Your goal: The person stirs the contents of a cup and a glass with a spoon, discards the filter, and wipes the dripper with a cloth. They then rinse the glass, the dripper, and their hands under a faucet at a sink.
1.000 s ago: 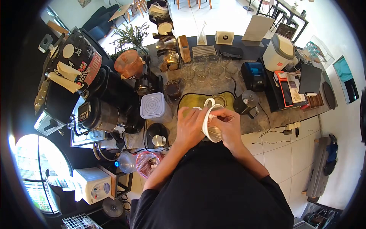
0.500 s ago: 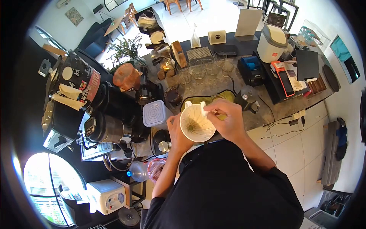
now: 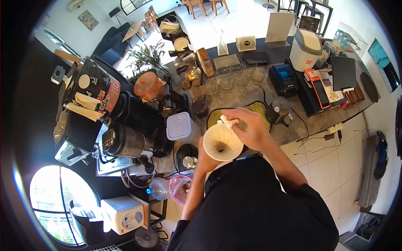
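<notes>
Here in my head view, the ridged white cone (image 3: 220, 138) sits up in the person's grasp, in front of the dark shirt at the near edge of the counter (image 3: 247, 96), its mouth turned up toward my camera and a dark spot showing deep in the bottom. On its left side I've got the left hand (image 3: 204, 157), gripping the cone by its wall; how far those fingers wrap I can't tell, because the cone hides most of them. And over on the right, the right hand (image 3: 250, 131) comes in above the far right rim, fingers closed in a pinch on a crumpled white wad (image 3: 229, 121)! It's right at the rim, though whether it's touching I can't make out from here. Just beyond the hands lies a yellow-green mat (image 3: 260, 109) with a dark border. Left of it I see a square container (image 3: 180, 126) with a ringed lid, and past that a glass of dark liquid (image 3: 199, 108). A cluster of clear glasses (image 3: 227, 85) stands farther off, and a dark grey pot (image 3: 278, 111) is just right of the mat. Down to the near left, below the counter, there's a pink bin (image 3: 179, 193) beside a clear bottle (image 3: 159, 189).
</notes>
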A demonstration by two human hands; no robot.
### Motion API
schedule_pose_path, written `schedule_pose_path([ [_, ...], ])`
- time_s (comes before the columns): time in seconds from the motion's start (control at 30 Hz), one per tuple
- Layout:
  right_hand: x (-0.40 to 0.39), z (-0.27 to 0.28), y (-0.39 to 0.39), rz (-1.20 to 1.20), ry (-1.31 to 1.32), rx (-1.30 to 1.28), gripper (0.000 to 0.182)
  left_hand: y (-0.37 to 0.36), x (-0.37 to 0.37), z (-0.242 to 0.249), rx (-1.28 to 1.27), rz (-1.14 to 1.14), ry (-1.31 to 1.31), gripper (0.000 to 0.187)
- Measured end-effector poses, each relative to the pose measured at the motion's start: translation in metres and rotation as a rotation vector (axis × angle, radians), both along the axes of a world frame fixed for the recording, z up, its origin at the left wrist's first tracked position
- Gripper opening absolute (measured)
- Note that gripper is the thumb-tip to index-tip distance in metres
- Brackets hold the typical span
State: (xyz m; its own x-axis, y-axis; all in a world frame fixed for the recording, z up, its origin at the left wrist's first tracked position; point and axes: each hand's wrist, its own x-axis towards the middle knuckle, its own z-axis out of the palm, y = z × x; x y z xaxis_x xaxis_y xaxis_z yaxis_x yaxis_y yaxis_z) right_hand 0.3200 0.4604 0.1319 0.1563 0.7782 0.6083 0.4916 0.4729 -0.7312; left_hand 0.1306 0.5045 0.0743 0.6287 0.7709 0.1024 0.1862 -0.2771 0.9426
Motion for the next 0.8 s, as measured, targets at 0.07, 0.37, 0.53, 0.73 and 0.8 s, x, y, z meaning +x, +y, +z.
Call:
schedule_pose_path([
  [0.07, 0.0, -0.005, -0.004, 0.081, -0.234, -0.122, 0.025, -0.001, -0.003, 0.004, -0.312, 0.006, -0.153, 0.075],
  [0.37, -0.023, -0.024, -0.008, 0.293, -0.577, -0.093, 0.015, 0.021, -0.02, 0.03, 0.732, -0.017, 0.236, 0.058],
  [0.53, -0.034, -0.023, 0.01, 0.213, -0.235, -0.149, 0.017, 0.025, -0.001, 0.02, 0.9, 0.133, 0.179, 0.053],
  [0.73, 0.011, -0.005, -0.011, 0.309, 0.461, -0.304, 0.013, 0.024, 0.013, -0.014, 0.11, 0.349, -0.237, 0.054],
  [0.8, 0.02, -0.004, -0.014, 0.182, 0.745, -0.167, 0.014, 0.022, 0.019, -0.006, -0.151, 0.308, -0.528, 0.052],
])
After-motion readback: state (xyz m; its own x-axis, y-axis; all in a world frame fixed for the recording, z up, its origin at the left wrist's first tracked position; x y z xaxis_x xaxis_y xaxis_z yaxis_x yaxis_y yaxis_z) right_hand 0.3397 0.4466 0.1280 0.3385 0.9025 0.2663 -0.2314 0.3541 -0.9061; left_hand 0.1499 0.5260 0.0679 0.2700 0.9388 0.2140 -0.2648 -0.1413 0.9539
